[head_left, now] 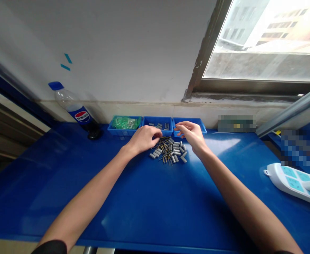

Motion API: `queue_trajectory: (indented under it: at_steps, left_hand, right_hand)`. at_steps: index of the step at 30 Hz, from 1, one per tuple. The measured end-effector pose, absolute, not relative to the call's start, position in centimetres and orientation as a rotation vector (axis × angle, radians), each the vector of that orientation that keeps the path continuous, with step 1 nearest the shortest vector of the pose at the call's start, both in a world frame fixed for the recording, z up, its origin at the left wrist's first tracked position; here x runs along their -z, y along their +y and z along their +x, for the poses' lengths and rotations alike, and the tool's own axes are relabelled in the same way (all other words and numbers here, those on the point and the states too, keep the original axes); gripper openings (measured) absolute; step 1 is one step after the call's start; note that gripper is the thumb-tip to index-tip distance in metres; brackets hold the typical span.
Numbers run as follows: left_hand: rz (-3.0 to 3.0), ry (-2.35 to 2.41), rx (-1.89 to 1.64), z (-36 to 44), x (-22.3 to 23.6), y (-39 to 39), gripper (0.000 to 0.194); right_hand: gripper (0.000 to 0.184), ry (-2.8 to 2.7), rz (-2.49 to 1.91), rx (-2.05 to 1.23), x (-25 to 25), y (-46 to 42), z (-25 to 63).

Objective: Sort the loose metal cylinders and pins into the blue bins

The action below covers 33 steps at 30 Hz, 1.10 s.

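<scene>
A mixed pile of thin brass-and-dark pins (166, 150) and short silver-grey metal blocks (176, 158) lies on the blue table. My left hand (145, 137) is at the pile's upper left edge, its fingers curled down and pressed together; whatever they hold is hidden. Over the front of the right blue bin (202, 131) hovers my right hand (192, 135), with bent fingers slightly apart and nothing visible in them. The middle blue bin (157, 121), just behind the pile, contains several grey blocks. To its left, another blue bin (112, 131) holds a green plastic bag (125, 122) of small parts.
A cola bottle (82, 116) stands at the back left by the wall. On the right side of the table (149, 204) lies a white case (278, 173) with light-blue panels. A metal bar (290, 111) slants up beside the window at the right.
</scene>
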State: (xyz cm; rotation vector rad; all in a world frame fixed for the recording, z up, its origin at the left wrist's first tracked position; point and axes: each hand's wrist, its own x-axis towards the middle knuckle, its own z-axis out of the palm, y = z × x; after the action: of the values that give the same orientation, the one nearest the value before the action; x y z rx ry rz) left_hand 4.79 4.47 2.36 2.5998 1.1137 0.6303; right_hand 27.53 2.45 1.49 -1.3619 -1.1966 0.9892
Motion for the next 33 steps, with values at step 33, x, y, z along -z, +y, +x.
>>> queue_trajectory:
  at_steps: [33]
  left_hand:
    - [2.527, 1.231, -0.458, 5.3, 0.1, 4.7, 0.021]
  right_hand:
    - [0.031, -1.407, -1.478, -0.673, -1.1, 2.6, 28.8]
